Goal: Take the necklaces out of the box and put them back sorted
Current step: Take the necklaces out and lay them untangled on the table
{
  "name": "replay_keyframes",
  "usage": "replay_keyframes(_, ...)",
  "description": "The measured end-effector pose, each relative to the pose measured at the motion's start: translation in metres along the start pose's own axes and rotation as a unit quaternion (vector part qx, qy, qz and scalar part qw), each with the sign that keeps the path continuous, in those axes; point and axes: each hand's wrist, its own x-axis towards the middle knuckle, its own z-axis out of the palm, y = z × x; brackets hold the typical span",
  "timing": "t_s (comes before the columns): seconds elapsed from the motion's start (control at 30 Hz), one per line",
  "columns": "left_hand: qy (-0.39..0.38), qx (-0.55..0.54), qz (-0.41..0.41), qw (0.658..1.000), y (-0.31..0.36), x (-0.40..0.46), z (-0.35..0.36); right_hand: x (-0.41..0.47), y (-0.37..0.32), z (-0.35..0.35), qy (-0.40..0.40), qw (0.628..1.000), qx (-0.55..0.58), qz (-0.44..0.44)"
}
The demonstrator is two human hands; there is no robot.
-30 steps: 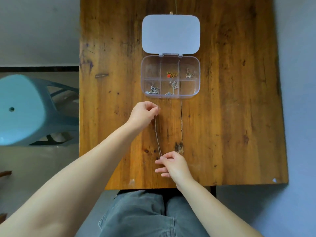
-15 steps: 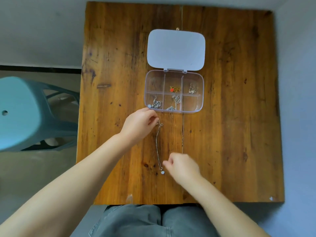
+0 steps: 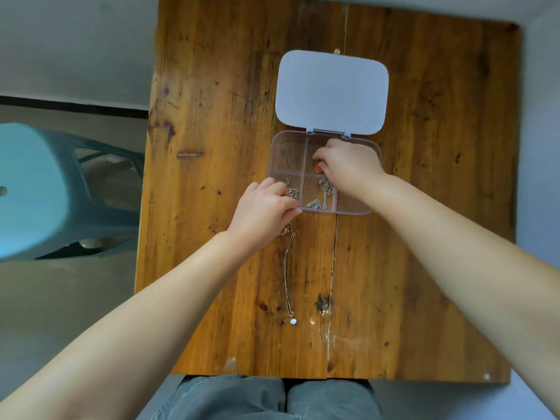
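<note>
Fingertips (image 3: pixel 318 156) of our right hand (image 3: pixel 348 168) were pinched on the necklace with the orange pendant (image 3: pixel 318 169) in the middle far compartment of the clear box (image 3: pixel 357 211). Our left hand (image 3: pixel 263 212) rested with fingers spread loosely on the box's near left corner, gripping nothing we could see. Silver necklaces (image 3: pixel 321 194) lay in the two near compartments beside it. The white lid (image 3: pixel 332 92) lay open flat beyond the box. One silver chain (image 3: pixel 286 274) lay stretched out on the wooden table (image 3: pixel 424 237), its pale pendant (image 3: pixel 293 321) nearest us.
</note>
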Motion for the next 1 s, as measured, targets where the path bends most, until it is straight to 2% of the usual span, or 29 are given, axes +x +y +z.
replay_keyframes(0.13, 0.011, -0.012, -0.003, 1.000, 0.002, 0.000, 0.004, 0.000, 0.001, -0.004, -0.024, 1.000, 0.004, -0.006)
replay_keyframes(0.3, 0.006, -0.017, 0.003, 1.000, 0.002, 0.000, 0.003, -0.001, 0.003, -0.020, -0.099, 0.991, 0.094, -0.002)
replay_keyframes(0.4, -0.018, -0.011, -0.014, 1.000, 0.006, 0.001, -0.001, -0.011, 0.004, -0.036, -0.070, 0.987, 0.147, 0.016)
replay_keyframes(0.47, -0.002, -0.018, -0.054, 0.998, 0.010, 0.002, -0.006, -0.024, 0.003, -0.051, -0.030, 0.976, 0.214, 0.038)
replay_keyframes(0.57, 0.042, -0.151, -0.098, 0.983, 0.024, 0.012, -0.026, -0.052, -0.003, -0.080, -0.018, 0.924, 0.377, 0.059)
replay_keyframes(0.63, 0.006, -0.248, -0.074, 0.966, 0.041, 0.023, -0.041, -0.079, -0.006, -0.098, -0.012, 0.876, 0.481, 0.048)
replay_keyframes(0.73, -0.047, -0.271, -0.062, 0.960, 0.063, 0.034, -0.055, -0.121, -0.006, -0.111, 0.018, 0.799, 0.599, 0.047)
replay_keyframes(0.8, -0.041, -0.277, -0.095, 0.955, 0.068, 0.034, -0.054, -0.148, -0.001, -0.105, 0.015, 0.756, 0.649, 0.085)
replay_keyframes(0.87, -0.030, -0.338, -0.133, 0.931, 0.070, 0.028, -0.055, -0.173, 0.003, -0.084, -0.018, 0.718, 0.681, 0.143)
replay_keyframes(0.93, -0.072, -0.409, -0.159, 0.896, 0.073, 0.021, -0.059, -0.197, 0.000, -0.053, -0.058, 0.686, 0.694, 0.211)
replay_keyframes(1.0, -0.180, -0.444, -0.177, 0.860, 0.078, 0.014, -0.057, -0.215, -0.012, -0.018, -0.091, 0.669, 0.685, 0.273)
